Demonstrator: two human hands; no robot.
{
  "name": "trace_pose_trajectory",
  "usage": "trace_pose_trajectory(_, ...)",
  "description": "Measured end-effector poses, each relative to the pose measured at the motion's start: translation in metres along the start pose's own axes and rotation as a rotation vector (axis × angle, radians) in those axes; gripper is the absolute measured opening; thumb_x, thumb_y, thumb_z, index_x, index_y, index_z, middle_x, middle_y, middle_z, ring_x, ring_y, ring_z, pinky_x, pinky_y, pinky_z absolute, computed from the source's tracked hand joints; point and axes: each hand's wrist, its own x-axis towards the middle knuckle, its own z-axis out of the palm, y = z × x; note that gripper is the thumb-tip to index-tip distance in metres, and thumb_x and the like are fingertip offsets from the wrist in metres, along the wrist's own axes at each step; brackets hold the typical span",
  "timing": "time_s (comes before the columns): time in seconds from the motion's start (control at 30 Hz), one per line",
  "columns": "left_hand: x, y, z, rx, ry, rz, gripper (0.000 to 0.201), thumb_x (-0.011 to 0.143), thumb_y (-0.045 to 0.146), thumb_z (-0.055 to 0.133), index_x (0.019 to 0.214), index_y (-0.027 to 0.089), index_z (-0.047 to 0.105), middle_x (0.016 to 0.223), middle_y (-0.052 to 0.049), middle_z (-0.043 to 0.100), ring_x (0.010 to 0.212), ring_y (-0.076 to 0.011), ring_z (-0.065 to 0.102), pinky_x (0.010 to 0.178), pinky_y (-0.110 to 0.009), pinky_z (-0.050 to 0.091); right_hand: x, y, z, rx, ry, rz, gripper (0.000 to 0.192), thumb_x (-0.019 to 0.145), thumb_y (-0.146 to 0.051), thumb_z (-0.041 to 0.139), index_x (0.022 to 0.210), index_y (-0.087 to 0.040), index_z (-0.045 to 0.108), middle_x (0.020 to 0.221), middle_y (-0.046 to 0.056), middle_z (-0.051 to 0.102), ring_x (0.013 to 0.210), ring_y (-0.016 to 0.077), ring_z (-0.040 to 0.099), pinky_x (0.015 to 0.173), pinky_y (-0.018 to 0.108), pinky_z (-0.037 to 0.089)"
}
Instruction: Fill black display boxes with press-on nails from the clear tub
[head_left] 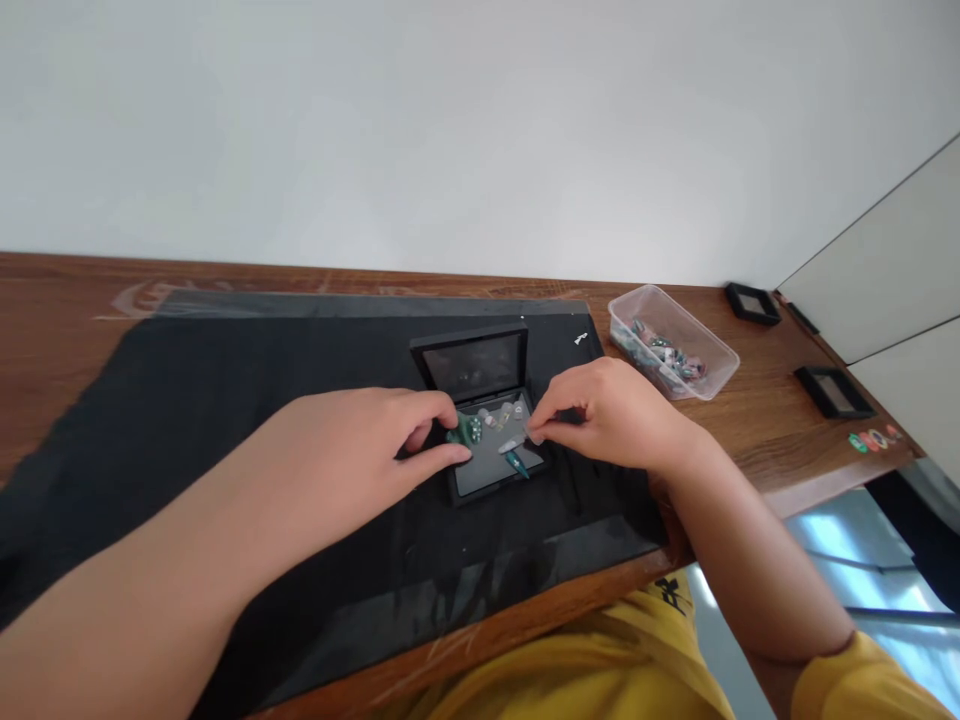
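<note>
Pinched right-hand grip (600, 415) holds a pale nail tip (513, 446) over the black case (491, 470), left hand (390, 440) steadying.

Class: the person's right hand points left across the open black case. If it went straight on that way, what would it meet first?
Probably the small pale piece at the right hand fingertips, then the left hand; depth is unclear.

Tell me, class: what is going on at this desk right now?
A person in a yellow top works over a small open black case on a black mat. The left hand steadies the case's left side beside green pieces; the right hand pinches a small pale piece over the grey tray. A clear tub of similar pieces stands at the right.
</note>
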Motion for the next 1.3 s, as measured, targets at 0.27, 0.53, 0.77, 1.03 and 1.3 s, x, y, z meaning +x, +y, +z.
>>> trace_pose_trajectory(0.27,0.000,-0.009,0.004,-0.044,-0.029,0.093,0.033,0.094,0.059,0.058,0.075,0.033,0.065,0.063,0.001,0.070,0.053,-0.0232,0.064,0.050,-0.033,0.037,0.000,-0.001,0.000,-0.004,0.015,-0.012,0.014,0.096,-0.005,0.085,0.095,-0.018,0.089,0.095,0.004,0.088,0.087,0.0176,0.080,0.081,0.027,0.052)
trace_pose_trajectory(0.53,-0.004,-0.015,0.007,-0.035,0.011,0.191,0.023,0.090,0.048,0.063,0.079,0.040,0.082,0.080,0.003,0.084,0.066,-0.0257,0.076,0.058,-0.035,0.047,0.000,-0.001,0.000,0.005,0.014,-0.018,0.017,0.096,-0.004,0.083,0.093,-0.019,0.088,0.095,0.003,0.087,0.087,0.0169,0.079,0.081,0.027,0.051)
trace_pose_trajectory(0.77,0.002,-0.014,0.010,-0.107,0.028,0.289,0.027,0.095,0.046,0.062,0.086,0.044,0.087,0.094,0.006,0.090,0.082,-0.0266,0.084,0.071,-0.036,0.060,0.000,-0.001,-0.001,-0.013,0.009,0.008,0.010,0.098,-0.010,0.086,0.096,-0.019,0.089,0.095,0.004,0.087,0.086,0.0175,0.078,0.079,0.028,0.050)
trace_pose_trajectory(1.03,0.005,-0.004,0.016,-0.168,0.060,0.342,0.032,0.101,0.045,0.056,0.091,0.039,0.086,0.099,0.003,0.089,0.086,-0.0250,0.084,0.078,-0.034,0.064,-0.002,-0.003,-0.002,-0.070,-0.013,0.083,0.012,0.104,-0.015,0.080,0.110,-0.021,0.088,0.109,0.006,0.089,0.099,0.0214,0.079,0.086,0.031,0.049)
trace_pose_trajectory(1.3,0.005,0.002,0.013,-0.142,0.042,0.317,0.031,0.099,0.041,0.055,0.090,0.036,0.084,0.102,0.000,0.090,0.091,-0.0277,0.083,0.083,-0.037,0.065,-0.005,-0.012,-0.012,-0.227,-0.152,0.343,0.022,0.110,-0.025,0.073,0.129,-0.021,0.083,0.102,0.007,0.086,0.090,0.0233,0.075,0.077,0.032,0.043)
